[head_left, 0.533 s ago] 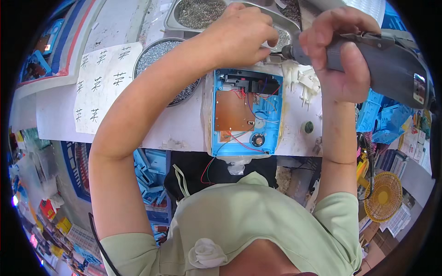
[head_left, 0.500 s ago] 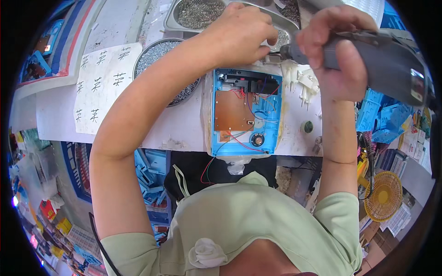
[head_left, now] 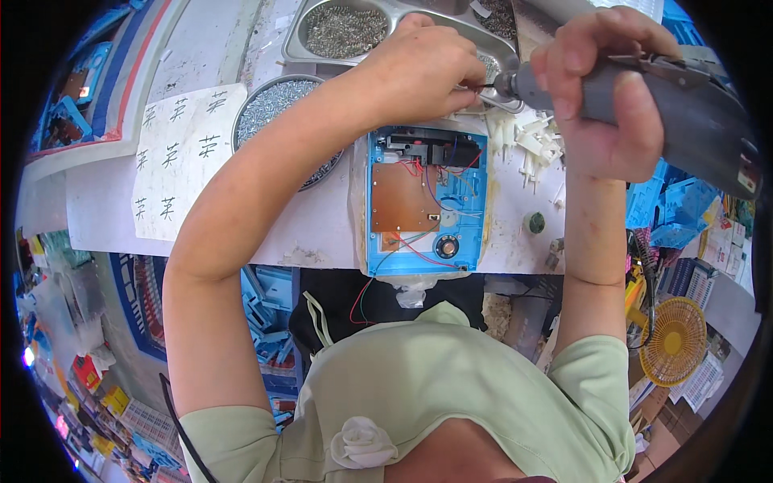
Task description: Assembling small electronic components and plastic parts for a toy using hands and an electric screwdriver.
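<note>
My right hand (head_left: 616,105) is wrapped round a dark grey electric screwdriver (head_left: 684,101), held nearly level with its nose to the left. The thin bit reaches the fingertips of my left hand (head_left: 431,68). Those fingers are pinched together at the bit's end, and whatever they hold is too hidden to name. Below both hands lies an open blue plastic casing (head_left: 471,256). Inside it are a brown circuit board (head_left: 403,197), a black block (head_left: 435,150) across the far end, red and dark wires, and a round metal-rimmed part (head_left: 446,246) near its lower right corner.
A metal tray (head_left: 294,48) with small metal parts in its compartments stands behind my left hand. A round dish of screws (head_left: 278,105) sits partly under my left forearm. White plastic pieces (head_left: 535,145) and a small green-topped jar (head_left: 534,222) lie right of the casing.
The screwdriver and my right hand have shifted slightly right, and more of the thin bit shows beside my left fingertips. My left hand stays pinched in nearly the same place.
</note>
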Demonstrator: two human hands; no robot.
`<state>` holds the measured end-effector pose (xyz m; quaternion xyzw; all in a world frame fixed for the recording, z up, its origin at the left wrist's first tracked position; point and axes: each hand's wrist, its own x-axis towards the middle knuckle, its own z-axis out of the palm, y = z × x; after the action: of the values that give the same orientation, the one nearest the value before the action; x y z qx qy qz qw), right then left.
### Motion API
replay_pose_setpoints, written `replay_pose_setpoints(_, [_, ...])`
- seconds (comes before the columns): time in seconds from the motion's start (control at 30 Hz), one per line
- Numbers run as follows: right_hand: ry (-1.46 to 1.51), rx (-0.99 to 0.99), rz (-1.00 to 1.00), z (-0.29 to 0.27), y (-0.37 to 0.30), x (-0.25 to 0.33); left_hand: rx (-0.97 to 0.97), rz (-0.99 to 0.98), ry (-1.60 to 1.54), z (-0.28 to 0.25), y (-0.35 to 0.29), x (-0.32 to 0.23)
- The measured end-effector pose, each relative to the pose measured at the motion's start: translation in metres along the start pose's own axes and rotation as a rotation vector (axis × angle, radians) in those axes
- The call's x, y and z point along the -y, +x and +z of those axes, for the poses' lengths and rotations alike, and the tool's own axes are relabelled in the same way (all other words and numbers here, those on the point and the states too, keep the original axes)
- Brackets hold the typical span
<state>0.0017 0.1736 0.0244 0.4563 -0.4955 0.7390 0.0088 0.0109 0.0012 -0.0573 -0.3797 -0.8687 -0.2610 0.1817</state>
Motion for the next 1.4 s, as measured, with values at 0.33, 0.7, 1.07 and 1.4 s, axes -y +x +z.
replay_pose_setpoints(0.33, [0.047, 0.041, 0.115, -0.001, -0.009, 0.0, 0.187, -0.302, -0.036, -0.023, 0.032, 0.019])
replay_pose_setpoints(0.7, [-0.137, 0.161, 0.148, 0.045, -0.014, -0.07, 0.05, -0.396, -0.042, -0.09, -0.074, 0.04])
replay_pose_setpoints(1.07, [-0.014, 0.256, 0.196, 0.07, 0.005, -0.106, -0.201, -0.462, 0.002, -0.095, -0.121, 0.042])
replay_pose_setpoints(1.4, [0.044, 0.199, 0.274, 0.06, 0.007, -0.089, -0.119, -0.358, -0.07, -0.084, -0.118, 0.033])
